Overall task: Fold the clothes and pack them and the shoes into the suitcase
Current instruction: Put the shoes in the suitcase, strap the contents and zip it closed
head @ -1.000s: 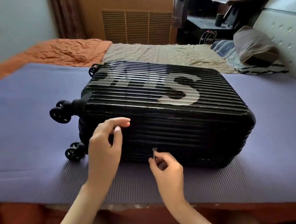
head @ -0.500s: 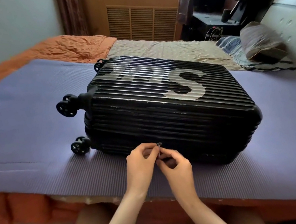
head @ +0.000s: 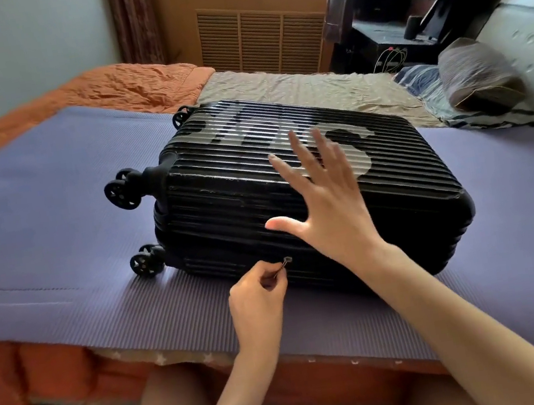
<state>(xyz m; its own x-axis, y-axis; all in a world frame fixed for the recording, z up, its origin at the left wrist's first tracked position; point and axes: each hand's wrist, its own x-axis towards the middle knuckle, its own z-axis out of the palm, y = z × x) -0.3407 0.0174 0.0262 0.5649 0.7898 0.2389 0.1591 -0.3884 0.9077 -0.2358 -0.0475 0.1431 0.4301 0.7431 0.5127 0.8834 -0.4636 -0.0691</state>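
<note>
Black ribbed suitcase (head: 239, 189), lid down, lying flat on purple mat (head: 36, 219), wheels (head: 122, 194) at its left end. Left hand (head: 260, 304) at suitcase's near side, pinching zip pull (head: 286, 261). Right hand (head: 328, 207) spread wide over suitcase's top, fingers straight, gripping nothing; contact hard to tell.

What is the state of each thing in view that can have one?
Suitcase: closed, lying flat on the purple mat.
Left hand: curled, pinching the zipper pull.
Right hand: open, fingers spread above the suitcase; contact unclear.
</note>
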